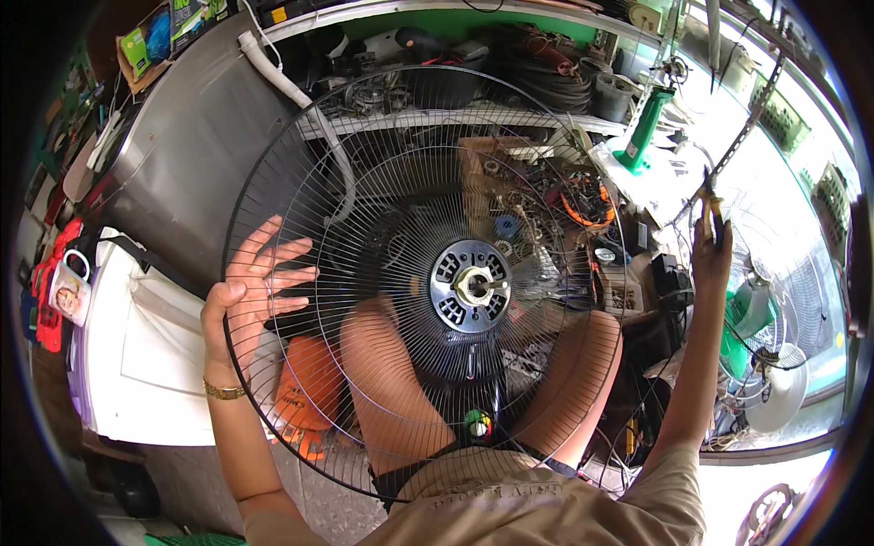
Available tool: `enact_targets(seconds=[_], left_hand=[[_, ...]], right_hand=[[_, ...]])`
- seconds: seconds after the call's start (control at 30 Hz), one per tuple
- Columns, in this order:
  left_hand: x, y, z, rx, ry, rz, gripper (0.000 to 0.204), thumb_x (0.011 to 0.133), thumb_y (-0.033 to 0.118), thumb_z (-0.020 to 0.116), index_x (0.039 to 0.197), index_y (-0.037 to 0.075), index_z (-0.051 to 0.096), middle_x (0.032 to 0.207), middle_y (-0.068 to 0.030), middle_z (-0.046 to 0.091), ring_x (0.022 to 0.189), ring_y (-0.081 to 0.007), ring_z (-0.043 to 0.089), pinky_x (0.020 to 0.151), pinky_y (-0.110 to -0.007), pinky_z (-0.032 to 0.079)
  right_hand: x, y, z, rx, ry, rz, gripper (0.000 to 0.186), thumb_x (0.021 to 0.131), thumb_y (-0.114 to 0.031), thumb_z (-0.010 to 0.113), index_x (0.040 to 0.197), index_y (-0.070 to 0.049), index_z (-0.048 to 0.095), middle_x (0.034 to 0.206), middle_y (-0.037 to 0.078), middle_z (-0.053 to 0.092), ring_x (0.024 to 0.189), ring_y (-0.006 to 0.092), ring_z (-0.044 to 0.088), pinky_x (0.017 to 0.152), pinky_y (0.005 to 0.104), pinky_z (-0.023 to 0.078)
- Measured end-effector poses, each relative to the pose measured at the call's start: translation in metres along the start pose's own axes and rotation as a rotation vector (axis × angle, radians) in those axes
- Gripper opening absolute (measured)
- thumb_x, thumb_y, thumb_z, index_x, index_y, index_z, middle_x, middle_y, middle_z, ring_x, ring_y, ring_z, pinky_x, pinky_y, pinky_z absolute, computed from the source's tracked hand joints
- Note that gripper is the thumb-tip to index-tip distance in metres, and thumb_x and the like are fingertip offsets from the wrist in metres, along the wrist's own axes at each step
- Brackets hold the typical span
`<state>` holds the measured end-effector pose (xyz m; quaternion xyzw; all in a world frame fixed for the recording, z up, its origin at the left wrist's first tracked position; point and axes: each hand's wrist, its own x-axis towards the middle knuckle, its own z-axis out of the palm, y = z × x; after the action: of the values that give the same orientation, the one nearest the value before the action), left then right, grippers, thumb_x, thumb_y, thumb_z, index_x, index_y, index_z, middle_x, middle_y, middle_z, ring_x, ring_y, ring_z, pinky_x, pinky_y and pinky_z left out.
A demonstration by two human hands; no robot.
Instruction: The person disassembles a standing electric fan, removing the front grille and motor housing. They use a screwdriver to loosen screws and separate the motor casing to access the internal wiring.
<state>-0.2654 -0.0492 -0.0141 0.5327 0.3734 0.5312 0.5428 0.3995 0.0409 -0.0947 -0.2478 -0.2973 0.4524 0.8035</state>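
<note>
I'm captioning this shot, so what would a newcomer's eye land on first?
The round wire fan guard dominates the middle, with a pale nut on the silver disc at its center. The left hand is spread at the guard's left rim. A bright green post stands toward the upper right.

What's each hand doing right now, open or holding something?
Left hand: open and spread, at the edge of the wire fan cover.
Right hand: up at a small tool; whether its grip is closed cannot be told.
</note>
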Motion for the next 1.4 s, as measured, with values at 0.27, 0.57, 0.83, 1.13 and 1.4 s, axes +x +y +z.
enact_targets(seconds=[0.27,0.57,0.83,1.13,1.4], left_hand=[[0.001,0.014,0.022,0.078,-0.009,0.011,0.088,0.077,0.04,0.05,0.15,-0.002,0.028,0.136,-0.0304,0.05,0.113,-0.0358,0.064,0.083,-0.04,0.061],[-0.001,0.023,0.038,0.122,0.008,0.021,0.081,0.08,0.037,0.045,0.149,-0.003,0.03,0.136,-0.0292,0.051,0.111,-0.0344,0.065,0.082,-0.039,0.061],[-0.004,0.026,0.042,0.127,0.014,0.024,0.077,0.081,0.035,0.044,0.147,-0.003,0.033,0.135,-0.0262,0.053,0.109,-0.0312,0.066,0.082,-0.037,0.06],[-0.007,0.035,0.054,0.158,-0.024,-0.054,0.075,0.084,0.04,0.048,0.15,0.006,0.035,0.132,-0.0144,0.055,0.113,-0.0231,0.061,0.093,-0.04,0.052],[-0.007,0.032,0.055,0.178,-0.02,-0.041,0.075,0.086,0.04,0.047,0.15,0.004,0.033,0.134,-0.0148,0.054,0.114,-0.0239,0.061,0.093,-0.039,0.052]], right_hand=[[-0.123,0.057,0.044,0.694,-0.197,0.715,0.079,0.094,-0.056,0.058,0.143,0.003,0.038,0.109,0.014,0.053,0.065,0.0118,0.053,0.043,0.017,0.044],[-0.148,0.033,0.126,-0.091,-0.256,0.598,0.057,0.097,-0.044,0.057,0.137,-0.006,0.043,0.086,0.006,0.048,0.059,0.0129,0.046,0.042,0.022,0.034],[-0.149,0.029,0.139,-0.422,-0.417,0.25,0.073,0.093,-0.051,0.061,0.143,-0.003,0.037,0.102,0.005,0.054,0.065,0.0099,0.046,0.047,0.021,0.033],[-0.149,0.005,0.218,-1.095,-0.802,0.168,0.074,0.085,-0.037,0.064,0.145,-0.004,0.036,0.112,0.014,0.059,0.08,0.0196,0.059,0.06,0.0328,0.048],[-0.154,-0.015,0.309,-1.895,-1.138,-0.433,0.056,0.082,-0.016,0.07,0.131,-0.003,0.045,0.113,0.021,0.065,0.087,0.038,0.07,0.074,0.0471,0.055]])
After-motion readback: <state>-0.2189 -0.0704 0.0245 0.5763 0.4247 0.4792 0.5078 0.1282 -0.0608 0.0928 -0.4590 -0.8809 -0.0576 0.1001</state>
